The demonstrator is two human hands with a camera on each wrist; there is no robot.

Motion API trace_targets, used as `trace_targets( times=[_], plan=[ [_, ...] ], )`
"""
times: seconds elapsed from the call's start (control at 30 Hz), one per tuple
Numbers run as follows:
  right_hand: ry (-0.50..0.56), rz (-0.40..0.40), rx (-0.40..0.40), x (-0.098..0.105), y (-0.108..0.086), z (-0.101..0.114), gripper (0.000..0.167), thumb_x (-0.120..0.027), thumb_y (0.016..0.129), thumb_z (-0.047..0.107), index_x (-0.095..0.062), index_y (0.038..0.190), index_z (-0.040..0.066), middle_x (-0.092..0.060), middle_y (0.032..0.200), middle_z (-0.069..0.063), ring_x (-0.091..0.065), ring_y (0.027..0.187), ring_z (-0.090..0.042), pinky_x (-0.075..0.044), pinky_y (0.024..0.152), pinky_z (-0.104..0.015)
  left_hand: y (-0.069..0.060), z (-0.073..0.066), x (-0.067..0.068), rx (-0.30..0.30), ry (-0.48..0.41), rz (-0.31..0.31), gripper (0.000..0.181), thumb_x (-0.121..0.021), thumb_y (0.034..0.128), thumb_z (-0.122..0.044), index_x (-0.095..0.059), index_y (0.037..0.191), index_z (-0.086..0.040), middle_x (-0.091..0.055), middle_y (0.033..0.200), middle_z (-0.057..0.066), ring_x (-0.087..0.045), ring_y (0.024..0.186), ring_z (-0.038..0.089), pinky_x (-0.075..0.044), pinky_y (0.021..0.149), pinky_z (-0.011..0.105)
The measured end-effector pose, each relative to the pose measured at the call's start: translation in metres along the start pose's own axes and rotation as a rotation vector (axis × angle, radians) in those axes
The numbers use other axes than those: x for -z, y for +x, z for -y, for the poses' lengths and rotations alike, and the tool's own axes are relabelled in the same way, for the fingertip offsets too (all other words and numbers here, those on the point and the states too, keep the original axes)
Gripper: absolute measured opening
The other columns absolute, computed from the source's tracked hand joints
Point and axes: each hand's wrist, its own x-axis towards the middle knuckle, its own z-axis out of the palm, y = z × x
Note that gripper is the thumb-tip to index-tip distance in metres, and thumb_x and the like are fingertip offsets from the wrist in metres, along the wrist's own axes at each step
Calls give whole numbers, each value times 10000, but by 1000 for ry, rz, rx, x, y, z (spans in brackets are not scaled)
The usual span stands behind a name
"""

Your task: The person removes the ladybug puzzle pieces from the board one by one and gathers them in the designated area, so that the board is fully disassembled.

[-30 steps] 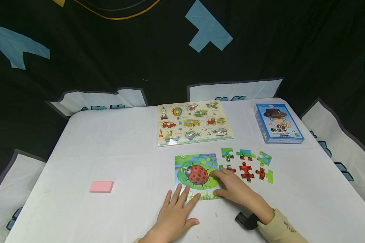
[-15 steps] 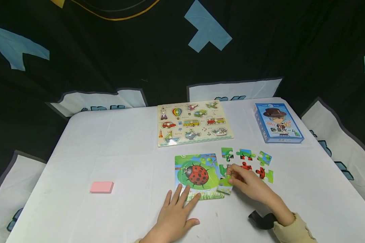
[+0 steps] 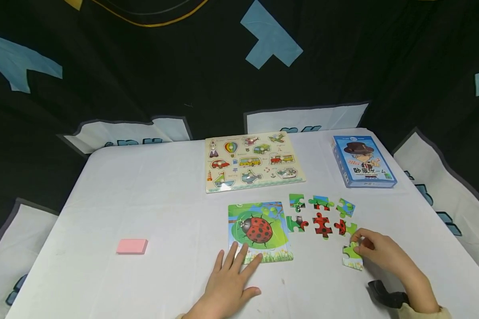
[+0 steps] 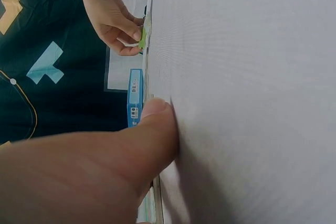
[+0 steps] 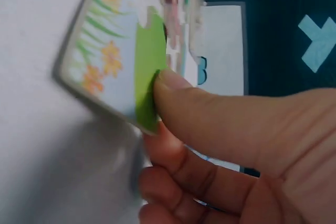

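Note:
My right hand [image 3: 387, 254] pinches a jigsaw piece [image 5: 113, 59] between thumb and fingers, just above the table at the right. Green and pale, with orange flowers, the piece looks tilted in the right wrist view. Spread fingers of my left hand [image 3: 229, 281] rest on the lower edge of a square ladybug puzzle board [image 3: 279, 253]. Loose jigsaw pieces lie in two rows right of the board, among them a red spotted piece [image 3: 322, 225] and a red-and-green corner-side piece [image 3: 340, 227] close to my right fingertips.
Behind the ladybug board lies a wooden vehicle puzzle [image 3: 255, 161]. A blue card-game box [image 3: 365, 161] stands at the back right, and a pink block [image 3: 132, 246] at the left. A black wrist strap [image 3: 387, 296] is on the right wrist.
My right hand has lifted a jigsaw piece off the ladybug board's lower right and carried it rightward, below the loose pieces. The left hand has stayed in place.

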Motion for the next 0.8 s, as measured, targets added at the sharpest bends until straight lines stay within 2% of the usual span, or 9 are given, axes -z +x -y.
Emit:
trace_targets(
  times=[0.1, 0.23, 0.3, 0.4, 0.53, 0.67, 0.8],
  plan=[
    [-47, -17, -29, -5, 2, 0, 131, -655, 808, 115, -596, 921, 85, -469, 706, -22, -430, 661, -187, -346, 547, -317, 0, 0, 0, -3, -4, -1, 656, -403, 862, -579, -284, 1429, -270, -249, 1452, 139, -136, 1331, 367, -180, 994, 566],
    [-48, -56, 16, -5, 1, 9, 109, -645, 825, 117, -603, 922, 91, -481, 693, 2, -434, 645, -169, -356, 548, -305, 0, 0, 0, -4, -8, -5, 657, -406, 863, -576, -286, 1429, -264, -248, 1451, 143, -133, 1330, 372, -177, 991, 573],
    [-25, -84, 73, -4, 1, 21, 114, -633, 840, 122, -602, 944, 89, -483, 686, 19, -437, 631, -147, -362, 538, -292, 0, 0, -1, -3, -10, -10, 656, -403, 864, -574, -285, 1429, -261, -245, 1452, 145, -129, 1330, 374, -174, 992, 575],
    [18, -111, 204, -6, 6, 46, 135, -633, 848, 130, -607, 974, 90, -511, 703, 53, -468, 635, -107, -401, 550, -273, 1, -1, -1, -2, -10, -23, 653, -398, 868, -573, -288, 1429, -258, -245, 1452, 146, -129, 1330, 375, -174, 993, 574],
    [54, -76, 392, -27, 18, 84, 246, -652, 838, 139, -607, 1072, 77, -549, 775, 69, -504, 677, -70, -436, 594, -255, 1, -1, -1, 0, -15, -40, 685, -415, 860, -575, -286, 1431, -219, -258, 1447, 145, -142, 1328, 374, -181, 992, 573],
    [-29, -21, 511, -57, 26, 116, 404, -632, 856, 168, -534, 1218, 15, -562, 918, 1, -508, 733, -84, -444, 635, -276, 1, 2, 0, 9, -41, -44, 769, -462, 842, -570, -289, 1421, -94, -269, 1448, 132, -162, 1330, 348, -190, 997, 558],
    [-164, -36, 547, -80, 28, 136, 450, -645, 844, 189, -531, 1223, -26, -531, 948, -33, -456, 715, -91, -419, 625, -273, 0, 6, 2, 8, -97, -42, 779, -492, 847, -536, -307, 1398, -18, -276, 1448, 120, -189, 1330, 315, -201, 1008, 528]
  ],
)
